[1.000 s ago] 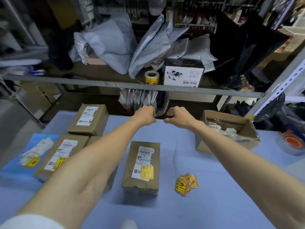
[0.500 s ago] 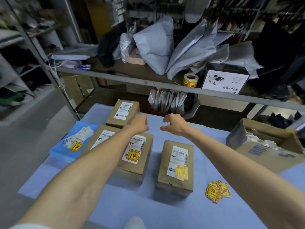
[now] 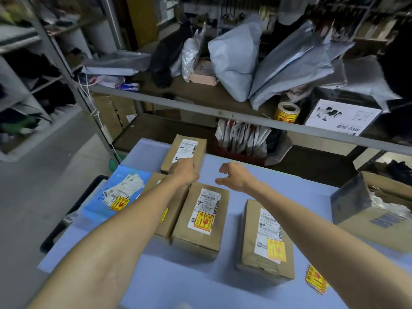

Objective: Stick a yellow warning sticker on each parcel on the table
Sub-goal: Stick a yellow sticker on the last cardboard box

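Several parcels lie on the blue table (image 3: 178,284). The far brown parcel (image 3: 189,148) shows only a white label. My left hand (image 3: 185,171) rests on its near end, fingers hidden under the knuckles. Beside it, above the table, my right hand (image 3: 233,178) hovers with fingers apart and nothing in it. The middle parcel (image 3: 214,210), the right parcel (image 3: 252,237) and the blue mailer (image 3: 98,204) each carry a yellow warning sticker. Another parcel (image 3: 171,221) lies partly under my left arm, a yellow sticker peeking out. Loose yellow stickers (image 3: 315,281) lie at the right.
An open cardboard box (image 3: 379,228) stands at the table's right edge. A metal shelf rail (image 3: 200,109) runs behind the table, with a roll of yellow stickers (image 3: 287,112), a white box (image 3: 341,118) and grey mailer bags (image 3: 236,56) on it. The table's left edge drops to the floor.
My view has swung left. Both hands came apart from their close, clenched position; the left one moved onto the far parcel, and the right one opened.
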`<state>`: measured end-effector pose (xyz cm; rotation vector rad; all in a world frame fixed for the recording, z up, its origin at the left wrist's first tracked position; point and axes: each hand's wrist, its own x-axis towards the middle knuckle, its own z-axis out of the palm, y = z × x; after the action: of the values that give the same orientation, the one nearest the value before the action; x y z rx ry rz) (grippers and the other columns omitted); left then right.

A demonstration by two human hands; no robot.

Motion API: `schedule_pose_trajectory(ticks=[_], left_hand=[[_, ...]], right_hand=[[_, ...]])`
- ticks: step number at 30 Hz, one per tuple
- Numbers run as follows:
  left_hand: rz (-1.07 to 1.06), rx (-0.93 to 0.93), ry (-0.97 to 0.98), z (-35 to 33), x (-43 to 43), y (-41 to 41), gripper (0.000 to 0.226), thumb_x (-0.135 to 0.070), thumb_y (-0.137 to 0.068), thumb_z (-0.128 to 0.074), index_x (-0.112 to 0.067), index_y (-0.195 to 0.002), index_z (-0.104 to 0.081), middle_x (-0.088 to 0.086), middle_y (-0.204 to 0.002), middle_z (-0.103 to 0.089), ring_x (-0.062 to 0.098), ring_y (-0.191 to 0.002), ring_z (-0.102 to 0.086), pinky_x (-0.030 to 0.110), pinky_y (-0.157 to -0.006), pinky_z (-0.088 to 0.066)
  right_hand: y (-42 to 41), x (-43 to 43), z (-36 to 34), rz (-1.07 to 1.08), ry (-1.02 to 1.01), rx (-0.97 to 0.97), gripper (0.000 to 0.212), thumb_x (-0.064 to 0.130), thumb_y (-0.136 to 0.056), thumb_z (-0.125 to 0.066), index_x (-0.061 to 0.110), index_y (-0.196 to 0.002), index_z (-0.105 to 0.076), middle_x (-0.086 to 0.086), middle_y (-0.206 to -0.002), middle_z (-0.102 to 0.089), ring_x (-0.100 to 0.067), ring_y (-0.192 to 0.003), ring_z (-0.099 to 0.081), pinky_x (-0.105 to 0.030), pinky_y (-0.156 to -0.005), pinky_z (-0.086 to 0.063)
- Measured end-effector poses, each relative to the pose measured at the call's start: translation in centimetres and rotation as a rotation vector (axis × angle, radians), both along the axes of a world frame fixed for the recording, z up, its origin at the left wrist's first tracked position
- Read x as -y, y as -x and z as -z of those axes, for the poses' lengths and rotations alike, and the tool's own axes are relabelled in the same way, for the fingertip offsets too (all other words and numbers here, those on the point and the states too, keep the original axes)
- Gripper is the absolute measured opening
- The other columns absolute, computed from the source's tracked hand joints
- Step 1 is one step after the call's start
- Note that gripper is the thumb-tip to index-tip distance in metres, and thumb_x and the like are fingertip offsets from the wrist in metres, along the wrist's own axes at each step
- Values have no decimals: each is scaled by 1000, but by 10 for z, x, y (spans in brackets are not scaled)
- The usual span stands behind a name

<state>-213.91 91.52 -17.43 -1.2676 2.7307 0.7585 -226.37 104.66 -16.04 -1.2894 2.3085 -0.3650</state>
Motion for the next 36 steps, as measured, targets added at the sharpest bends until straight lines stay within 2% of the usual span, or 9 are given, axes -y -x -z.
schedule_pose_trajectory(ticks=[3, 8, 14, 19, 22, 25, 28, 33, 36], left_hand=[[-33, -6, -17, 11, 20, -1, 36, -24, -79, -68, -14, -112, -59, 8, -120, -56, 27, -106, -53, 35, -82, -49], [-119, -58, -73, 34, 60, -4, 43, -22, -84, -64, -19, -126, -52, 6, -136, -43, 28, -125, -40, 42, -105, -39], [-167, -85, -108, 52, 99, -2, 41, -18, -93, -53, -21, -132, -40, 10, -128, -40, 28, -116, -46, 42, -99, -44], [-228, -34, -209, 65, 122, 2, 49, -13, -88, -64, -12, -131, -39, 12, -128, -51, 29, -118, -51, 36, -93, -42], [-255, -27, -261, 67, 129, 3, 72, -15, -81, -73, -12, -139, -31, 12, -127, -54, 30, -117, -53, 40, -96, -46], [-253, -30, -304, 67, 135, 2, 64, -17, -77, -77, -15, -131, -42, 10, -127, -57, 28, -117, -54, 40, -100, -45], [-276, -85, -383, 68, 139, 1, 65, -15, -76, -78, -18, -131, -43, 7, -128, -57, 26, -118, -54, 38, -98, -44], [-329, -282, -410, 55, 138, 8, 78, -10, -68, -83, -18, -132, -40, 4, -132, -54, 25, -122, -51, 39, -100, -45], [-348, -322, -440, 42, 129, 8, 88, -8, -61, -87, -18, -135, -41, 3, -133, -52, 24, -123, -51, 41, -102, -46]], right_hand=[[-6, 21, 12, 11, -33, 16, 51, 32, -89, -64, 6, -132, -53, -12, -136, -55, -28, -124, -51, -36, -99, -43], [-11, 60, 40, 129, -46, 112, 52, 33, -91, -63, 7, -134, -50, -14, -134, -55, -30, -121, -53, -34, -96, -44], [-21, 97, 65, 354, 32, 280, 56, 32, -94, -60, 4, -139, -43, -17, -136, -54, -32, -124, -51, -36, -99, -42], [-22, 120, 76, 371, 93, 317, 59, 27, -94, -60, 6, -142, -32, -17, -136, -53, -33, -125, -49, -38, -97, -42], [-23, 128, 78, 412, 108, 390, 70, 21, -93, -63, 7, -146, -20, -16, -138, -51, -34, -125, -49, -36, -94, -41], [-23, 132, 82, 417, 112, 478, 78, 15, -91, -64, 10, -149, -13, -12, -141, -49, -30, -126, -50, -30, -92, -42], [-23, 135, 84, 461, 152, 520, 80, 8, -89, -66, 12, -150, -14, -9, -140, -50, -29, -127, -50, -26, -87, -41], [-15, 137, 70, 530, 346, 528, 89, -9, -77, -69, 15, -149, -22, -9, -136, -51, -29, -120, -54, -47, -94, -52], [-12, 130, 55, 522, 407, 501, 81, -12, -70, -70, 9, -140, -35, -4, -118, -54, -26, -113, -56, -44, -89, -53]])
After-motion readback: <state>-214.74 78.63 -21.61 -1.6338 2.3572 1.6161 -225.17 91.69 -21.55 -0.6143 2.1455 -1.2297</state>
